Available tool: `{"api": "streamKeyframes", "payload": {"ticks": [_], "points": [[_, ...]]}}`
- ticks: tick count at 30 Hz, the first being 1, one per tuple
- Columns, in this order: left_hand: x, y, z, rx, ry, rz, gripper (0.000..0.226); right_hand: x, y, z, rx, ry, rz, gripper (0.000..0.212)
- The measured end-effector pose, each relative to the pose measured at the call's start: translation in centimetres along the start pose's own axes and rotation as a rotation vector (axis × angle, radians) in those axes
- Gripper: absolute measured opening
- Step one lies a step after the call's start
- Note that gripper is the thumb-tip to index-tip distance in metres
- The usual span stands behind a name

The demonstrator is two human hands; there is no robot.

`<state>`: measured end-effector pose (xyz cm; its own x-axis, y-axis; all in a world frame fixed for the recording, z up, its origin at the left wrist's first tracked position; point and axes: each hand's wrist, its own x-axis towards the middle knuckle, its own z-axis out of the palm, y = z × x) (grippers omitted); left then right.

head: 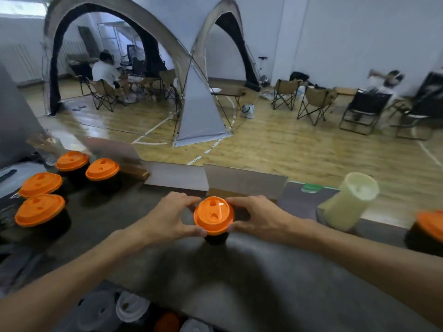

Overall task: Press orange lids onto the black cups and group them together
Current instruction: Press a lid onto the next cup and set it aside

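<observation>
The black cup [216,237] you are working on stands at the centre of the dark counter [167,267], capped by an orange lid [213,215] that hides whatever is inside. Your left hand [167,218] grips the lid's rim from 9 o'clock and your right hand [257,216] from 3 o'clock, fingers curled around its edge. At 10 o'clock, 4 lidded cups [40,212] sit grouped close together. At 3 o'clock, a pale stack of cups [347,202] leans tilted, and beyond it 1 more lidded cup [429,230] is cut off by the frame. At 6 o'clock, white lids [131,306] lie blurred below the counter.
</observation>
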<state>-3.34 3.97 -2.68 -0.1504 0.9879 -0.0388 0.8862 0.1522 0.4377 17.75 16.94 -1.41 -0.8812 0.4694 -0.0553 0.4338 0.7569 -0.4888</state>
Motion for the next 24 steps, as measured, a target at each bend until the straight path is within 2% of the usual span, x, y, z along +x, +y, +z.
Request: {"api": "streamKeyframes", "payload": {"ticks": [8, 12, 17, 20, 24], "points": [[4.6, 16.2, 9.6, -0.105, -0.119, 0.274, 0.082, -17.5, 9.0, -3.8, -0.034, 0.087, 0.355, 0.071], [5.6, 21.8, 12.2, -0.16, -0.21, 0.329, 0.073, -23.0, 11.6, -4.8, -0.04, 0.112, 0.461, 0.074], [6.1, 25.2, 14.0, -0.179, -0.247, 0.351, 0.077, -25.8, 13.9, -5.2, 0.005, 0.124, 0.503, 0.076], [6.1, 25.9, 14.9, -0.163, -0.212, 0.366, 0.089, -26.4, 14.5, -5.2, -0.007, 0.117, 0.492, 0.073], [6.4, 25.7, 15.9, -0.151, -0.168, 0.353, 0.085, -26.2, 14.9, -4.8, 0.034, 0.125, 0.503, 0.073]]}}
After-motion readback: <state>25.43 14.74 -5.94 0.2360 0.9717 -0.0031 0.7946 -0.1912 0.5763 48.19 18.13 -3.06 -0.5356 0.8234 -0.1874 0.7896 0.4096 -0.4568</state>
